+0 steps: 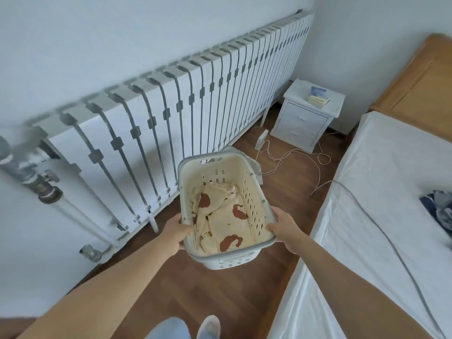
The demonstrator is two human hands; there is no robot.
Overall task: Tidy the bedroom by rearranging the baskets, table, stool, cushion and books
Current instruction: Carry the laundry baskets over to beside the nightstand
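Both your hands are clamped on the near end of the white basket [227, 165]. Your left hand [177, 232] wraps the left rim and your right hand [285, 227] the right rim, with the thumb lying inside against the slotted wall. The rest of your fingers are tucked out of sight behind the rim on both sides.

The basket sits over the wooden floor [220, 289] between the radiator [171, 106] and the bed [367, 192]. Its underside is hidden, so I cannot tell whether it is clear of the floor. Inside lies a crumpled cream cloth [220, 216] with brown prints that covers the bottom.

Just behind the far end, a second pale plastic piece [254, 165] peeks out. Most of it is blocked by the basket, so its shape is unclear.

In the corner stands the small white worktop [303, 123] with two drawers. The books [318, 96] are stacked on it, too small and soft to read. Thin cables [288, 155] trail over the floor in front of it.

A dark bundle of fabric [440, 209] on the bed is cut off by the right edge.
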